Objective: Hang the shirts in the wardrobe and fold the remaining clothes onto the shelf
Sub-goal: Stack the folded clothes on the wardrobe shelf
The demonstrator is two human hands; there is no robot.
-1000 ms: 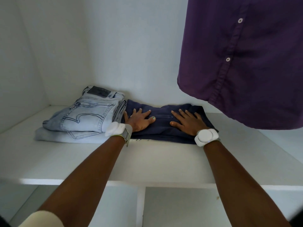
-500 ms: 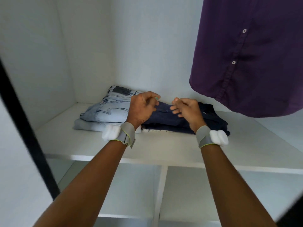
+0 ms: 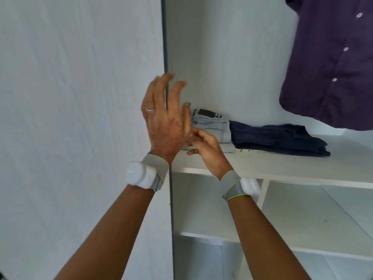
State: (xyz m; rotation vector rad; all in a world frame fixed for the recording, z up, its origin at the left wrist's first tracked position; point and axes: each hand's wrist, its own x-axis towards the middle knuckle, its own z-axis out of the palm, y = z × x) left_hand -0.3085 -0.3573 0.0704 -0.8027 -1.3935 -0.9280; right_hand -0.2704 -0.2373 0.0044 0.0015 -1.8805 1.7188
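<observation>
Jeans [image 3: 212, 126], pale blue denim with a dark waist patch, lie folded at the far left of the shelf [image 3: 302, 166]. Just right of them, touching, lies a folded stack of dark navy trousers [image 3: 280, 141], soft and creased, with a strip of patterned cloth showing under its near edge. Both piles sit flat on the shelf, toward the back wall.

A purple shirt [image 3: 331, 63] hangs at upper right, above the shelf and clear of it; matte woven cloth, a row of small pale buttons down its placket, hem curved.

The shelf is a white board, smooth. Below it are white compartments split by an upright divider. The wardrobe walls are white; a dark edge strip runs down the left side panel, and the wall to its left is plain white.

Both hands are raised near the camera, in front of the shelf. The left hand [image 3: 165, 122] has fingers spread and released, a ring on one. The right hand [image 3: 207, 150] touches the left at the thumb base, fingers loosely bent, grasping nothing.
</observation>
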